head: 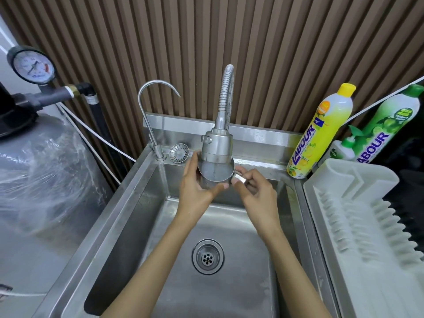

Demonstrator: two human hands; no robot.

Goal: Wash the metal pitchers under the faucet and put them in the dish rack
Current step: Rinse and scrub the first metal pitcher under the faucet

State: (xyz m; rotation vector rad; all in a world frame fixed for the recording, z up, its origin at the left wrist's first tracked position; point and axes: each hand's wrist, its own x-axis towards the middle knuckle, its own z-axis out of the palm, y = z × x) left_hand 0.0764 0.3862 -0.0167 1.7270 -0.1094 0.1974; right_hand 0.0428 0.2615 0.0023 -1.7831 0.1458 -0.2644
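Metal pitcher (214, 174) upright under faucet (216, 145), over far part of sink (128, 203). Left hand (195, 191) wraps body; right hand (254, 189) pinches handle. Dish rack (358, 226) right.

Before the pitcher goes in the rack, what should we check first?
1. Pitcher under the faucet head: ok, it sits right below, with water inside.
2. Grip: ok, left hand wraps the body, right hand pinches the handle.
3. Inside rinsed clean: cannot tell, the water looks cloudy.
4. Pitcher emptied before moving: not ok, it holds water.
5. Dish rack has room: ok, nothing shows in its slots.
6. Sink drain open: ok, no plug in it; the strainer rests on the ledge.
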